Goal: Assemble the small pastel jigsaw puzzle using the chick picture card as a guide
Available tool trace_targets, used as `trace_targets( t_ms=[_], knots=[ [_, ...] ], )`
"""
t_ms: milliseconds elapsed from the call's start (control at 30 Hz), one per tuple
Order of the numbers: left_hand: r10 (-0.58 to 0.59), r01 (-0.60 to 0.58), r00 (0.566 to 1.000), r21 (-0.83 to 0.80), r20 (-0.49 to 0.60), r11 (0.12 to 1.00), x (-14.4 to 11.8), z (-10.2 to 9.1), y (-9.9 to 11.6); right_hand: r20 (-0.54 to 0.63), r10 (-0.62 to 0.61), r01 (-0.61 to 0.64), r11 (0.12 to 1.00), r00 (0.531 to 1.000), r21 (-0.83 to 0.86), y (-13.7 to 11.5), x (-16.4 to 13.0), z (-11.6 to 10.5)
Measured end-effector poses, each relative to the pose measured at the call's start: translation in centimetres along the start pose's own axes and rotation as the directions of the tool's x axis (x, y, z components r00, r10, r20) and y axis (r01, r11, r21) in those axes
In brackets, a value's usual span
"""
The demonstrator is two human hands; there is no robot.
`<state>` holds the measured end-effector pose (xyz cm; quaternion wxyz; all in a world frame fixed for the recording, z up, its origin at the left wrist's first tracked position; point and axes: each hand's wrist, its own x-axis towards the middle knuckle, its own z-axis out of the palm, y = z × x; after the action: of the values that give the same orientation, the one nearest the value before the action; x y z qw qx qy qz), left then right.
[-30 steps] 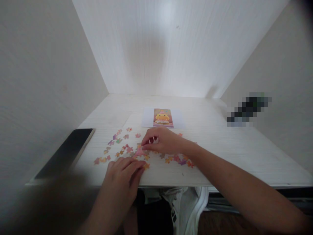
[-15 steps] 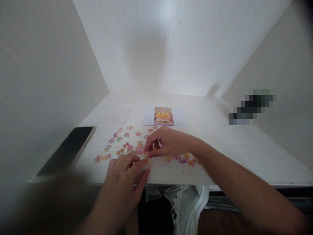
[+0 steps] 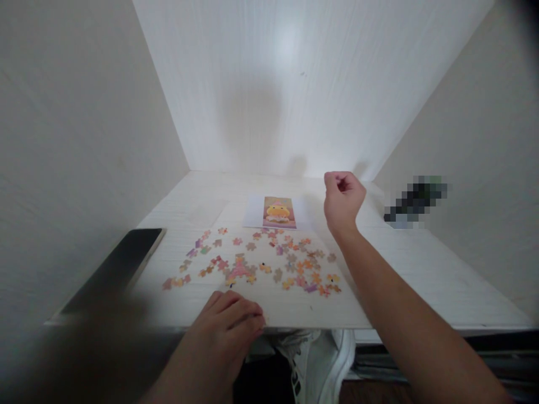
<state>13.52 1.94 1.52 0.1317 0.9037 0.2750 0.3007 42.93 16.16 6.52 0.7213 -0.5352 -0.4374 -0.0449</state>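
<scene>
Several small pink, orange and purple puzzle pieces [image 3: 269,264] lie scattered on the white table [image 3: 421,269]. A picture card of a yellow duck [image 3: 277,211] lies just behind them on a white sheet. My left hand [image 3: 229,317] rests at the table's front edge, fingers curled, close to the nearest pieces. My right hand [image 3: 342,199] is raised above the table to the right of the card, closed in a loose fist. Whether a piece sits inside the fist is hidden.
A dark phone or tablet [image 3: 118,268] lies at the table's left edge. A blurred dark object [image 3: 415,199] sits at the back right. White walls close the table on three sides. White shoes [image 3: 324,359] show below the front edge.
My right hand lifted off the pieces and rose to the back right, closing into a fist. My left hand slid back to the front edge. More pieces are uncovered.
</scene>
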Motion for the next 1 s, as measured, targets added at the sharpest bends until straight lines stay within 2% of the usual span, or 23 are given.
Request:
trace_targets(
  t_ms=[100, 233, 367, 533, 833, 1000],
  knots=[
    [-0.021, 0.021, 1.0, -0.086, -0.002, 0.996, 0.2, -0.3, 0.3, -0.06, 0.026, -0.027, 1.0, 0.998, -0.015, 1.0, 0.5, -0.2],
    [-0.129, 0.127, 0.992, -0.104, -0.009, 0.986, 0.3, -1.3, 0.5, -0.021, 0.051, -0.052, 0.997, 0.998, -0.051, 1.8, 0.0, 0.2],
    [-0.224, 0.226, 0.974, -0.055, 0.039, 0.973, 0.5, -2.0, 0.1, 0.01, 0.053, -0.053, 0.996, 0.999, -0.074, 2.4, -0.5, 0.5],
    [-0.249, 0.248, 0.968, 0.078, 0.011, 0.966, 0.6, -1.3, -0.9, 0.027, 0.068, -0.066, 0.995, 0.997, -0.072, 2.7, -0.7, 0.6],
    [-0.241, 0.238, 0.97, 0.111, 0.013, 0.965, 0.3, -1.3, -1.4, 0.056, 0.079, -0.074, 0.993, 0.995, -0.095, 2.7, -0.8, 0.6],
    [-0.237, 0.241, 0.971, 0.169, -0.044, 0.956, 0.1, -1.1, -1.3, 0.071, 0.073, -0.066, 0.993, 0.995, -0.1, 2.8, -0.8, 0.7]
  ],
)
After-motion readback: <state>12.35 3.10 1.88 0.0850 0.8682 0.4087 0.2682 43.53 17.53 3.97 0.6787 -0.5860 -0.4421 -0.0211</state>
